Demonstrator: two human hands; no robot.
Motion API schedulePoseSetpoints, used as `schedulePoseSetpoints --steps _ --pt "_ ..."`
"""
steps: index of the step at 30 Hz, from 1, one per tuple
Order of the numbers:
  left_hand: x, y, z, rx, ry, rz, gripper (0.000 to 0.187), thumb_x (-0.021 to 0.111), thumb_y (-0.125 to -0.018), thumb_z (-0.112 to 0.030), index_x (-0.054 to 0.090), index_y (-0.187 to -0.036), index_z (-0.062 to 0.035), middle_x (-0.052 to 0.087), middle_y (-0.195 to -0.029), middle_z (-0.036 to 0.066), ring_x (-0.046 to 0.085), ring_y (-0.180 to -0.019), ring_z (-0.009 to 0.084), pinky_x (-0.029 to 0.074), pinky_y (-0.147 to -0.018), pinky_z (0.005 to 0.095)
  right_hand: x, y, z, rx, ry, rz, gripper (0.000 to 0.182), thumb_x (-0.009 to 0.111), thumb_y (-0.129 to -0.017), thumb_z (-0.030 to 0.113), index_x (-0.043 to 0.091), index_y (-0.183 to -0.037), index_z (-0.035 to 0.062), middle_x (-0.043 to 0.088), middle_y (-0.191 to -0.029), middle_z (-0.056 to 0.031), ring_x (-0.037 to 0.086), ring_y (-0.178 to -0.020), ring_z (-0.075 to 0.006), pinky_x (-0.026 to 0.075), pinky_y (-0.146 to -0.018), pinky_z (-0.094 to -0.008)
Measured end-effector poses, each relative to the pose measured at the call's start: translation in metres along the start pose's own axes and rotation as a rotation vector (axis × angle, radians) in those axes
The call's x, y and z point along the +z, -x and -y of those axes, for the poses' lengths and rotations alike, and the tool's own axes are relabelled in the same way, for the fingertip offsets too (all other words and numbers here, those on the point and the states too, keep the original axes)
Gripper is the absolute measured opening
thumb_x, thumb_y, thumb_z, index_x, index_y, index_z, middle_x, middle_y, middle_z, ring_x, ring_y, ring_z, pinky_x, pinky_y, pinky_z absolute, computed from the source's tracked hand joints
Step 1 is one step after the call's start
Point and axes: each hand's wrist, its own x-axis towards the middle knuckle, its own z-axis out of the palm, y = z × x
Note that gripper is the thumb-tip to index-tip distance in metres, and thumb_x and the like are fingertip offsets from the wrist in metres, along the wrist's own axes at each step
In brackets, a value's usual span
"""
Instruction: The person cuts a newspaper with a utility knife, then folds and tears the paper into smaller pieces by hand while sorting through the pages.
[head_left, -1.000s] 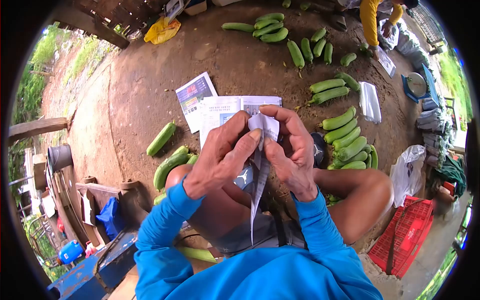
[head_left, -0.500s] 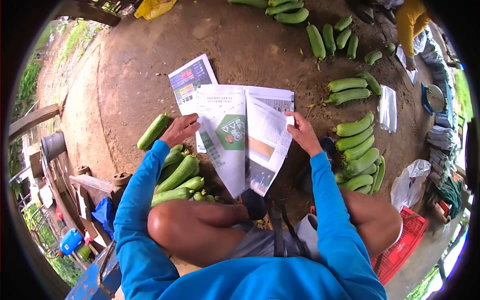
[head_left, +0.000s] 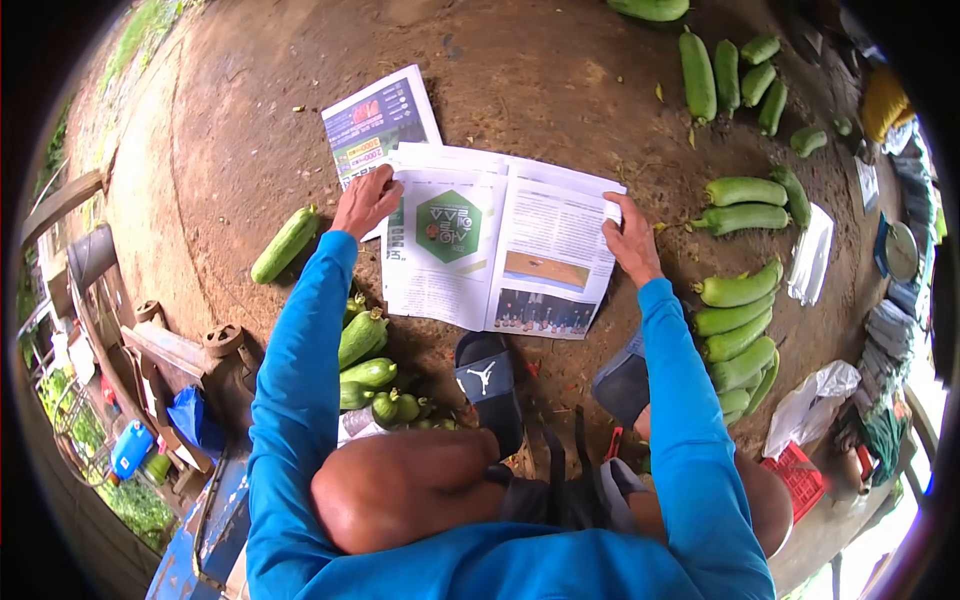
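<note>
An open newspaper (head_left: 450,290) lies spread in front of me, with a green hexagon on its left page and photos on the right. My left hand (head_left: 368,200) grips its left edge near the top. On the opposite edge, my right hand (head_left: 630,240) pinches the sheet between thumb and fingers. Another folded newspaper (head_left: 375,110) pokes out from behind at the upper left. One green gourd (head_left: 285,245) rests on the ground left of my left hand. A pile of gourds (head_left: 365,345) sits below it, partly covered by my left arm.
Several gourds (head_left: 740,290) line the ground at right, with others (head_left: 700,75) farther off. White folded paper (head_left: 810,255) lies beyond them. A red crate (head_left: 795,480) and plastic bag (head_left: 815,400) are at lower right. A person's yellow sleeve (head_left: 885,105) shows at upper right.
The newspaper has gone from tilted, half-folded pages to lying opened out and flatter. Both hands still hold its sides, now slightly farther apart. The view has shifted.
</note>
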Motion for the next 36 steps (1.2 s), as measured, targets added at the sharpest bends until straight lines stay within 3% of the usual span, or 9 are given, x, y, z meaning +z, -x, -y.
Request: schedulePoseSetpoints --steps 3,8,13,16,19,23,25,26,36 --pt "-0.002 -0.019 0.002 -0.083 -0.05 0.039 0.031 0.061 -0.086 -0.028 0.051 -0.077 0.0005 0.06 -0.073 0.023 0.06 -0.07 0.0413 0.044 -0.063 0.0496 0.003 -0.006 -0.001 0.022 0.014 -0.024 0.042 0.058 -0.084 0.01 0.057 -0.126 0.0106 0.067 -0.109 -0.0239 0.065 -0.095 -0.0427 0.051 -0.086 -0.0471" --pt "-0.01 -0.079 0.016 0.056 -0.238 -0.235 0.035 0.065 -0.083 -0.03 0.059 -0.107 -0.0057 0.065 -0.094 0.02 0.062 -0.088 0.0427 0.049 -0.077 0.0519 0.01 -0.008 0.003 -0.038 0.046 -0.073 0.04 0.058 -0.086 0.01 0.057 -0.125 0.008 0.067 -0.105 -0.0232 0.065 -0.088 -0.0412 0.05 -0.08 -0.0478" --pt "-0.025 -0.154 0.018 0.093 -0.353 -0.303 0.048 0.066 -0.08 -0.035 0.058 -0.12 -0.011 0.058 -0.117 0.02 0.054 -0.109 0.0451 0.043 -0.09 0.0568 0.007 -0.006 0.002 0.019 0.01 -0.129 0.037 0.061 -0.087 0.011 0.058 -0.123 0.0069 0.058 -0.08 -0.014 0.057 -0.068 -0.0258 0.047 -0.065 -0.0412" --pt "-0.024 -0.172 0.015 -0.053 -0.478 -0.067 0.056 0.067 -0.074 -0.042 0.059 -0.125 -0.0209 0.052 -0.131 0.015 0.046 -0.121 0.0431 0.039 -0.096 0.06 0.013 -0.008 -0.005 0.033 -0.1 -0.209 0.037 0.059 -0.089 0.013 0.06 -0.125 0.0057 0.045 -0.071 -0.0042 0.045 -0.062 -0.0144 0.041 -0.056 -0.0348" --pt "-0.028 -0.167 0.024 0.031 -0.485 -0.061 0.053 0.066 -0.075 -0.042 0.062 -0.123 -0.0199 0.051 -0.136 0.012 0.043 -0.126 0.0416 0.039 -0.099 0.0577 0.011 -0.008 -0.009 0.099 -0.033 -0.169 0.039 0.064 -0.086 0.011 0.058 -0.124 0.0059 0.053 -0.075 -0.0088 0.054 -0.065 -0.0222 0.046 -0.063 -0.0395" --pt "-0.068 -0.141 0.022 0.113 -0.325 -0.062 0.044 0.062 -0.078 -0.036 0.066 -0.115 -0.0132 0.069 -0.105 0.015 0.063 -0.099 0.0386 0.045 -0.093 0.0531 0.009 0.003 -0.016 0.028 -0.101 -0.182 0.043 0.066 -0.085 0.011 0.055 -0.126 0.0049 0.058 -0.089 -0.0119 0.059 -0.085 -0.0273 0.048 -0.077 -0.0428" --pt "-0.101 -0.111 0.002 0.09 -0.408 -0.108 0.038 0.06 -0.078 -0.034 0.064 -0.107 -0.0097 0.069 -0.089 0.018 0.065 -0.085 0.0405 0.048 -0.082 0.0503 -0.001 0.016 0.001 -0.289 0.316 -0.426 0.045 0.067 -0.084 0.011 0.053 -0.126 0.0047 0.058 -0.105 -0.0158 0.054 -0.109 -0.0337 0.044 -0.094 -0.0464" --pt "-0.116 -0.097 0.008 0.134 -0.402 -0.154 0.033 0.06 -0.078 -0.032 0.062 -0.102 -0.0088 0.068 -0.088 0.018 0.064 -0.085 0.0405 0.047 -0.078 0.0499 -0.004 0.022 0.011 -0.219 0.26 -0.415 0.042 0.067 -0.083 0.012 0.055 -0.123 0.0042 0.055 -0.114 -0.0179 0.047 -0.119 -0.0369 0.04 -0.101 -0.0475" --pt "-0.236 0.087 -0.18 0.358 -0.398 -0.367 0.011 0.058 -0.074 -0.006 0.051 -0.082 -0.0077 0.054 -0.065 0.016 0.056 -0.063 0.0359 0.043 -0.058 0.0457 -0.011 0.107 0.225 -0.653 0.045 -0.249 0.057 0.074 -0.08 0.022 0.054 -0.131 0.0054 0.044 -0.137 -0.0197 0.042 -0.129 -0.0404 0.037 -0.111 -0.0489"
